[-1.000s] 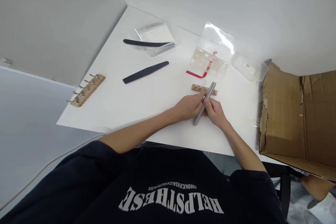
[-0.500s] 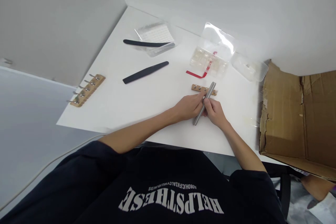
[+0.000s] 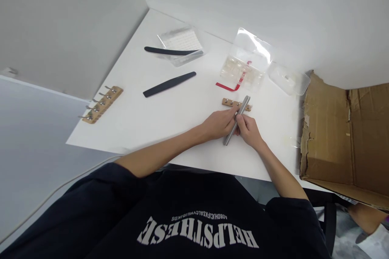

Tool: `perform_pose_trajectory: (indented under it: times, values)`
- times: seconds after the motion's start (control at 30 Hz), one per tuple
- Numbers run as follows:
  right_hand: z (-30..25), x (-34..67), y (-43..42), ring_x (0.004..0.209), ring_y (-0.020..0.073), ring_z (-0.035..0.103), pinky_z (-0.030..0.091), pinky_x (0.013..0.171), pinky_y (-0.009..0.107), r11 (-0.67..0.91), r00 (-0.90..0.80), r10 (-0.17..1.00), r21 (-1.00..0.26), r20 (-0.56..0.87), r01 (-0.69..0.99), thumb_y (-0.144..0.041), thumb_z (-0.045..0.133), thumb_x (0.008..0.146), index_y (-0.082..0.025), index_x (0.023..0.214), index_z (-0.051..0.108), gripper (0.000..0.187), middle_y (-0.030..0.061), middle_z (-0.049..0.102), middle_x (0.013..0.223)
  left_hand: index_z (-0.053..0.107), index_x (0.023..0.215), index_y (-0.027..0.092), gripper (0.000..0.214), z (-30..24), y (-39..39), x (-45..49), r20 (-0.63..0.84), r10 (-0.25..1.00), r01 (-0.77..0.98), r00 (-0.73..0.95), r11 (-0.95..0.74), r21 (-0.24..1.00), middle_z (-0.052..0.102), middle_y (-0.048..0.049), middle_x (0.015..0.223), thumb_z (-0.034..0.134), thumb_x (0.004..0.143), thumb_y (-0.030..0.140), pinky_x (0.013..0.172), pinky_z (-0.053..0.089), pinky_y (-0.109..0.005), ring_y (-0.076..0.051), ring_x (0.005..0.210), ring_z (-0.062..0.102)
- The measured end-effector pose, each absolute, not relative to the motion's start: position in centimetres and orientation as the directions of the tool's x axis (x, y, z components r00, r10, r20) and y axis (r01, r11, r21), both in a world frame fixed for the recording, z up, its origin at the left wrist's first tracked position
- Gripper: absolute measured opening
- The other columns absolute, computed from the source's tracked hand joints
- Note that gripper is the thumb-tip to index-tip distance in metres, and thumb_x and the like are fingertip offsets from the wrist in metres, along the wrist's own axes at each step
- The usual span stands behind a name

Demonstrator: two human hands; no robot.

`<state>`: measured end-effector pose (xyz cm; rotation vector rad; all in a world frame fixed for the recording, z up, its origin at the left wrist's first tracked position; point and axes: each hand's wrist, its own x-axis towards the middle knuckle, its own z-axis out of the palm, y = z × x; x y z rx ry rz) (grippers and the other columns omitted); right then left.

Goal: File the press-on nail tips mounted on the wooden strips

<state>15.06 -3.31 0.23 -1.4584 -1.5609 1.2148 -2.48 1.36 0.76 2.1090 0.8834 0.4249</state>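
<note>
A grey nail file (image 3: 243, 106) slants across my two hands, its far end over a small wooden strip with metal pegs (image 3: 227, 101). My right hand (image 3: 249, 128) is closed around the file, thumb along its side. Just left of it, my left hand (image 3: 221, 123) has its fingers pinched together against the file. A small pale piece shows at the left fingertips, too small to name for certain. Behind the hands stands an open clear plastic box (image 3: 226, 68) with pale pieces in its compartments and a red strip (image 3: 225, 86) on it.
Two dark nail files (image 3: 170, 84) (image 3: 164, 51) lie on the white table (image 3: 121, 129), one across a clear packet (image 3: 182, 40). A second pegged wooden strip (image 3: 103, 105) sits at the left edge. Right are a clear tray (image 3: 288, 77) and an open cardboard box (image 3: 328, 129).
Almost nothing differs: the whole view has shifted very slightly. Both hands and the grey file keep nearly the same position and hold.
</note>
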Motion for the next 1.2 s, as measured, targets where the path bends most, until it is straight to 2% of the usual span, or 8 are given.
perform_pose_trajectory:
  times: [0.2, 0.4, 0.87, 1.2]
  values:
    - [0.22, 15.02, -3.3, 0.05, 0.0163, 0.06, 0.049, 0.053, 0.03, -0.055, -0.154, 0.981, -0.932, -0.117, 0.358, -0.072, 0.041, 0.101, -0.023, 0.073, 0.053, 0.058, 0.0009, 0.063, 0.055, 0.045, 0.135, 0.013, 0.036, 0.81, 1.35, -2.46, 0.006, 0.715, 0.451, 0.699, -0.447, 0.773, 0.076, -0.0087, 0.094, 0.035, 0.101, 0.02, 0.067, 0.053, -0.033, -0.022, 0.073, 0.07]
    - [0.38, 14.94, -3.27, 0.05, 0.0159, 0.06, 0.049, 0.051, 0.029, -0.059, -0.152, 0.981, -0.932, -0.12, 0.356, -0.074, 0.041, 0.1, -0.023, 0.073, 0.053, 0.06, 0.0006, 0.062, 0.055, 0.049, 0.126, 0.014, 0.03, 0.8, 1.4, -2.44, 0.011, 0.711, 0.447, 0.703, -0.454, 0.771, 0.076, -0.0081, 0.092, 0.035, 0.101, 0.021, 0.067, 0.053, -0.033, -0.022, 0.073, 0.069]
    - [0.44, 14.93, -3.29, 0.05, 0.0161, 0.06, 0.05, 0.052, 0.03, -0.057, -0.151, 0.981, -0.929, -0.12, 0.365, -0.074, 0.041, 0.1, -0.022, 0.072, 0.053, 0.06, 0.0008, 0.062, 0.055, 0.048, 0.13, 0.013, 0.033, 0.83, 1.3, -2.47, 0.019, 0.716, 0.446, 0.698, -0.455, 0.771, 0.076, -0.0081, 0.093, 0.034, 0.101, 0.019, 0.069, 0.054, -0.033, -0.022, 0.075, 0.07]
    - [0.3, 14.94, -3.3, 0.05, 0.016, 0.059, 0.049, 0.051, 0.03, -0.052, -0.151, 0.982, -0.931, -0.113, 0.362, -0.074, 0.041, 0.1, -0.023, 0.072, 0.053, 0.059, 0.0006, 0.061, 0.054, 0.049, 0.126, 0.014, 0.029, 0.89, 1.33, -2.42, 0.018, 0.716, 0.447, 0.698, -0.454, 0.771, 0.076, -0.008, 0.093, 0.035, 0.101, 0.02, 0.068, 0.053, -0.032, -0.021, 0.074, 0.07]
